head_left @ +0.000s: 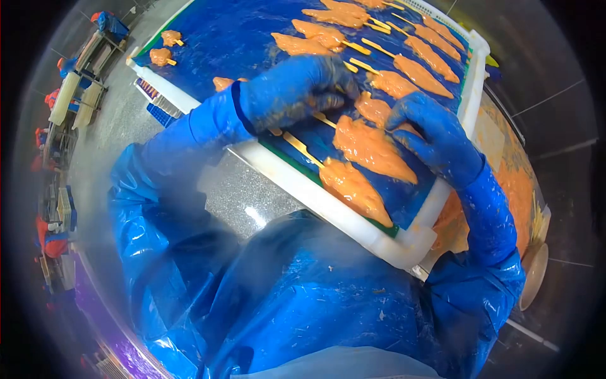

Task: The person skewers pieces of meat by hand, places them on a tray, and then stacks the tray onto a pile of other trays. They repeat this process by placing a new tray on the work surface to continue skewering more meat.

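Note:
My right hand (432, 136), in a blue glove, has its fingers closed on a piece of marinated raw meat (374, 108) above the tray. Opposite it, my gloved left hand (331, 85) is curled with its fingertips pressed together; what they hold, if anything, is hidden. Just below the hands lies a flat orange meat skewer (372, 148) with its stick pointing left. Nearer my apron is another meat skewer (353, 189) with a flat wooden stick (303, 148). Both lie on the blue sheet (214, 38) lining the white-rimmed tray (303, 189).
Several more skewers (420, 76) lie in rows across the far side of the tray. Two small skewered pieces (161, 57) sit at its far left. Orange meat (514, 196) spreads on a surface at right, beside a round dish (534, 276). People (53, 237) work along the left.

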### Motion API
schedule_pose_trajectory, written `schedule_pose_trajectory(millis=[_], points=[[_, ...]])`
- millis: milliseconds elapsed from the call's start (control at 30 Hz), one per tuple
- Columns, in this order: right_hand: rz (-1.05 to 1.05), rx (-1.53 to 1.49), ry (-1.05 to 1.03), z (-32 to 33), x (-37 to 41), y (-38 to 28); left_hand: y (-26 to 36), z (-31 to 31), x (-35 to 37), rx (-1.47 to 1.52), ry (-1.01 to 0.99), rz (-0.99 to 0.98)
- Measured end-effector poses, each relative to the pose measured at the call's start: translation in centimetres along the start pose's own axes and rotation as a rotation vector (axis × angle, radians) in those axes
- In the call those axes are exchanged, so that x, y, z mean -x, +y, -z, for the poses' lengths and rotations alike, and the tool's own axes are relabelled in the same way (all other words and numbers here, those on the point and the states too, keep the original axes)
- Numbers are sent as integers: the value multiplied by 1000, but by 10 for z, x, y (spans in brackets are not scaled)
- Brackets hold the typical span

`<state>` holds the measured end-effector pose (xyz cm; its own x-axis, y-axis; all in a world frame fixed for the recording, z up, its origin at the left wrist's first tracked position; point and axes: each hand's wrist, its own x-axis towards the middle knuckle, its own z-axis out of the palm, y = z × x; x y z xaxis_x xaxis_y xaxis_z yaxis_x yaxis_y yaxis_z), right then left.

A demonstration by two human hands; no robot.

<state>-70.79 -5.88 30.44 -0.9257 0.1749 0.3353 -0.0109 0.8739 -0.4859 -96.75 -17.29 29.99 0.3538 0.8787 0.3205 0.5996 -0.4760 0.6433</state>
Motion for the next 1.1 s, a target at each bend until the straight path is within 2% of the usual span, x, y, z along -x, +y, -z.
schedule_pose_trajectory(millis=[33, 100, 167, 233, 300, 333, 367, 400, 433, 500, 633, 700, 733, 800, 833, 900, 967, 1033, 1100], points=[[9, 2, 2, 2, -1, -2, 3, 10, -3, -8, 4, 0], [-12, 52, 71, 3, 0, -7, -1, 31, -10, 51, 125, 357], [-32, 20, 127, 9, 7, -10, -28, 49, -14, 124, 88, 333], [-47, -15, 185, 16, 16, -15, -65, 49, -10, -279, 10, 49], [-201, -48, 238, 24, 31, -25, -83, 52, -2, -285, -21, 93], [-200, -46, 243, 26, 41, -26, -84, 57, 3, -303, -39, 70], [-300, -59, 285, 29, 53, -27, -84, 59, 7, -320, -59, 49], [-401, -73, 324, 30, 63, -28, -68, 61, 14, -217, -58, 66], [-401, -74, 327, 31, 76, -26, -65, 61, 22, -219, -60, 66], [-534, -240, 462, 31, 103, -20, -61, 64, 30, -216, -40, 155], [-531, -167, 511, 33, 140, -15, -67, 73, 21, -198, -66, 138], [-590, -213, 624, 30, 153, -13, -74, 82, -1, -188, -236, -17], [-589, -213, 625, 29, 155, -12, -77, 79, -12, -190, -237, -18], [-630, -220, 649, 27, 156, -13, -83, 66, -34, -297, 30, -102], [-627, -219, 651, 26, 157, -13, -92, 61, -41, -300, 32, -104], [-624, -230, 650, 22, 159, -14, -103, 53, -49, -407, -121, 2], [-626, -212, 647, 21, 170, -16, -110, 60, -45, -474, -110, -52], [-639, -200, 653, 16, 183, -18, -115, 73, -38, -52, -277, 84], [-702, -174, 729, 15, 198, -15, -109, 80, -47, 36, -274, 136]])
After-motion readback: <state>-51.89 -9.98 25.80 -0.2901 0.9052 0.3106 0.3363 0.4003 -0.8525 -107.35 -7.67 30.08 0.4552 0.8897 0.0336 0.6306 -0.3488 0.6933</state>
